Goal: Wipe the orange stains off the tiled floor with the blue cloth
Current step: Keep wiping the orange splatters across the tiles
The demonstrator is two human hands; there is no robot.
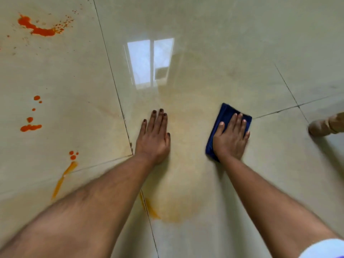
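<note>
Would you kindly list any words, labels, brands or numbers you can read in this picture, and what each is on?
None: no text shows anywhere.
The blue cloth under the right hand shows no label or tag.
The floor bears only orange stains and a window reflection.

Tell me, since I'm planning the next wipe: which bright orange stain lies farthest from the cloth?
The big curved splash at top left, ringed by fine specks. The dot clusters and the streak lie nearer the blue cloth under the right hand.
</note>
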